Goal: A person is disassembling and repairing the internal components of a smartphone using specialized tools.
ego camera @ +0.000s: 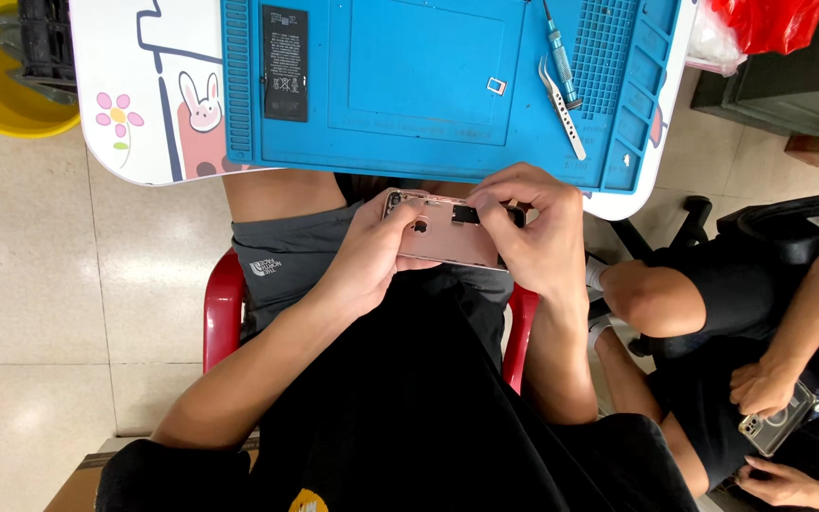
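I hold a rose-gold phone housing over my lap, just below the table's near edge. My left hand grips its left end, thumb resting on the inner shell. My right hand holds the right end, with thumb and forefinger pinching a small black part against the housing. On the blue repair mat above lie a black phone battery, a tiny SIM tray, metal tweezers and a small screwdriver.
The mat sits on a white table with cartoon pictures. I sit on a red chair. A yellow tub stands at top left. Another person sits at the right, holding a phone. A red bag lies at top right.
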